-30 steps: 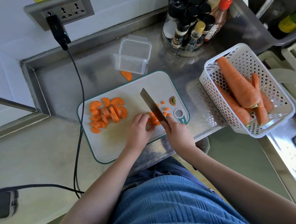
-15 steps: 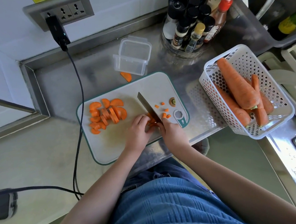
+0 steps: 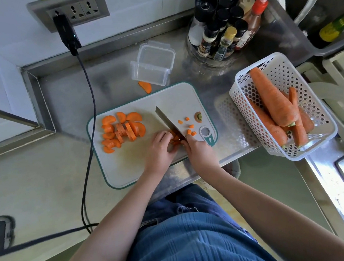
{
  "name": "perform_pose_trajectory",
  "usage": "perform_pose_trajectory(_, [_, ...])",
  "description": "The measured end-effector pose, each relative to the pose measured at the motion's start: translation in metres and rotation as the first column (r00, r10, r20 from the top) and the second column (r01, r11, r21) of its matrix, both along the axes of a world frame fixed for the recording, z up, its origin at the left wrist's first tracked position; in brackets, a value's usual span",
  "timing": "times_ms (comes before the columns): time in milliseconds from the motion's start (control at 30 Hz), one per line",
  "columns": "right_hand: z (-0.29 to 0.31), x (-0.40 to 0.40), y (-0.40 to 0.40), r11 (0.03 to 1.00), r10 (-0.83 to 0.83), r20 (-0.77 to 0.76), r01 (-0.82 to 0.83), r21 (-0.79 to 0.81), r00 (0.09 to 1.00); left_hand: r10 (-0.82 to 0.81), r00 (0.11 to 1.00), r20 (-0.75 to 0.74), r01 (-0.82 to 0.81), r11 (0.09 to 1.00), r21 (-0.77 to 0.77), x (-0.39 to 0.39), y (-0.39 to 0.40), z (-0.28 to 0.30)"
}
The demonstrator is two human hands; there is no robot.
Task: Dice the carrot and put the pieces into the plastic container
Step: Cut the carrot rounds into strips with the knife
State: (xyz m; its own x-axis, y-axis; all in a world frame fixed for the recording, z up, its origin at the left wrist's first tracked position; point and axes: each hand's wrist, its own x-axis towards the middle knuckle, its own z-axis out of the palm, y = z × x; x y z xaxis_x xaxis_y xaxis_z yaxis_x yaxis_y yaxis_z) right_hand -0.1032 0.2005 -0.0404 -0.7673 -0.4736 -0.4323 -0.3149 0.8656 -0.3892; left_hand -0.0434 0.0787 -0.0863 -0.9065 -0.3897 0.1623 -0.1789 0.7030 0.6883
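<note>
On the white cutting board (image 3: 176, 100) my right hand (image 3: 199, 150) grips the handle of a knife (image 3: 167, 121) whose blade lies against carrot pieces (image 3: 175, 139). My left hand (image 3: 160, 150) holds those pieces down with curled fingertips, just left of the blade. Several small diced bits (image 3: 190, 128) lie to the right of the knife. A pile of half-round carrot slices (image 3: 123, 132) sits at the board's left end. The clear plastic container (image 3: 153, 63) stands open behind the board, with nothing visible inside.
One carrot slice (image 3: 146, 87) lies on the steel counter beside the container. A white perforated basket (image 3: 244, 81) of whole carrots stands at the right. A round rack of seasoning bottles (image 3: 223, 35) is behind it. A black cable (image 3: 86, 126) hangs from the wall socket along the board's left.
The knife has drawn back toward me and to the left along the carrot pieces, with my right hand following. My left hand stays on the pieces.
</note>
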Motion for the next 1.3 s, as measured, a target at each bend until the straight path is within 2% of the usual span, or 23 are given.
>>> perform_pose_trajectory(300, [0.001,-0.003,0.002,0.999,-0.019,0.005,0.019,-0.039,1.000,-0.039,0.999,0.022,0.039,0.999,0.001,-0.005,0.003,-0.003])
perform_pose_trajectory(500, [0.000,0.003,0.005,0.991,-0.094,0.005,0.094,-0.095,0.996,-0.052,0.999,-0.015,0.052,0.999,0.012,-0.008,0.005,-0.002])
perform_pose_trajectory(633, [0.001,-0.004,0.005,0.992,-0.088,0.033,0.091,-0.086,0.996,-0.048,0.998,-0.029,0.047,0.999,-0.026,-0.009,0.005,-0.002])
perform_pose_trajectory(867, [0.002,-0.002,0.005,0.995,-0.095,-0.007,0.094,-0.029,0.995,-0.032,0.999,-0.001,0.032,0.998,-0.062,-0.014,0.008,-0.004])
perform_pose_trajectory(1000, [0.004,-0.007,0.007,0.986,-0.142,0.025,0.144,-0.090,0.990,-0.080,0.995,-0.055,0.074,0.991,-0.108,-0.016,0.006,-0.002])
perform_pose_trajectory(1100, [0.002,0.000,0.009,0.980,-0.163,-0.005,0.161,-0.118,0.987,-0.104,0.994,-0.033,0.099,0.986,-0.135,-0.018,0.004,-0.002])
perform_pose_trajectory(1300, [0.002,-0.010,0.008,0.978,-0.163,0.063,0.170,-0.123,0.985,-0.143,0.990,-0.001,0.140,0.969,-0.202,-0.016,0.005,-0.007])
